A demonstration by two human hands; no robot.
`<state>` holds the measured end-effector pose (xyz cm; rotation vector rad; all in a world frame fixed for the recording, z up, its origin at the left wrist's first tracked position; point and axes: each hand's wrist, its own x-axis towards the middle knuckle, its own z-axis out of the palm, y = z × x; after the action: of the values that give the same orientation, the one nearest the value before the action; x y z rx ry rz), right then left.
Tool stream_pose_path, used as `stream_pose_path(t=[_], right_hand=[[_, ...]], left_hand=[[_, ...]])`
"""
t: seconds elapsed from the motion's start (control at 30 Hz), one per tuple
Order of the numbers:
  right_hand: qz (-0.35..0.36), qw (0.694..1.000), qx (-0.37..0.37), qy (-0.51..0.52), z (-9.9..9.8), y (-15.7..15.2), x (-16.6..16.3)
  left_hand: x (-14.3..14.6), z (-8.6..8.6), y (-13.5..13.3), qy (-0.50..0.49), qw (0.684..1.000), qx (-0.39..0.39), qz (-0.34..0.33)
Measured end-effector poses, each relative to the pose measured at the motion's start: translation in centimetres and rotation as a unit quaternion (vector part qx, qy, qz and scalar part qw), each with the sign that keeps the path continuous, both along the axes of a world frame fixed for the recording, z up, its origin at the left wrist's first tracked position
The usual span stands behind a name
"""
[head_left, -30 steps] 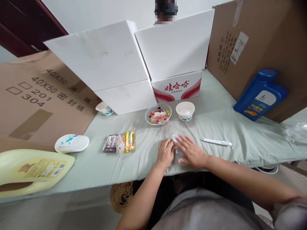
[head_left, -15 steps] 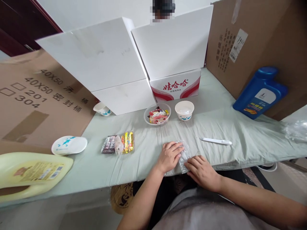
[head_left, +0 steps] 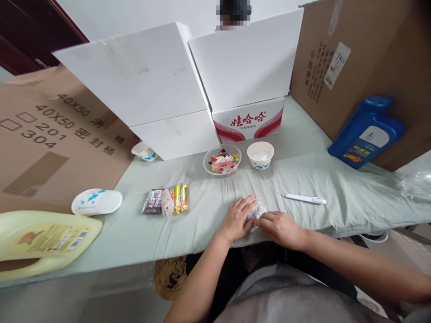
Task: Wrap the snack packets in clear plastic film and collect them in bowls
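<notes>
White boxes (head_left: 131,76) stand along the back of a tabletop (head_left: 205,211) covered in pale green cloth, with a brown carton (head_left: 336,67) at the right and a blue bottle (head_left: 365,137) before it. Close to the near edge lies crumpled clear plastic (head_left: 259,211), touched by both hands. The left hand (head_left: 239,218) rests palm down, its fingers extended across the plastic's left part; the right hand (head_left: 282,229) has its fingers bent at the plastic's near right edge. Whether either hand grips it, I cannot tell. Beyond the plastic, a clear bowl (head_left: 206,165) of wrapped sweets sits just beside a paper cup (head_left: 261,165). To the right lies a slim white tool (head_left: 305,198); well to the left, packaged sweets (head_left: 166,200).
</notes>
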<state>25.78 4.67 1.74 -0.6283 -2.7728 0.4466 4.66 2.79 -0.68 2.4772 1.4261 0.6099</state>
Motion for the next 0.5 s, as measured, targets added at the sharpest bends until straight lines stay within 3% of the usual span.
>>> stream_pose_path(t=[0.2, 0.33, 0.5], right_hand=[[-0.088, 0.995, -0.004, -0.048, 0.9, 4.7, -2.4], [-0.102, 0.99, 0.016, -0.096, -0.3, 6.5, -3.8], [-0.106, 0.988, 0.056, -0.097, -2.0, 6.6, -4.4]], left_hand=[[-0.5, -1.7, 0.2, -0.079, 0.995, 0.046, 0.03], [-0.3, -1.7, 0.2, -0.079, 0.995, 0.042, 0.049], [-0.4, -1.1, 0.1, -0.124, 0.99, 0.04, 0.044]])
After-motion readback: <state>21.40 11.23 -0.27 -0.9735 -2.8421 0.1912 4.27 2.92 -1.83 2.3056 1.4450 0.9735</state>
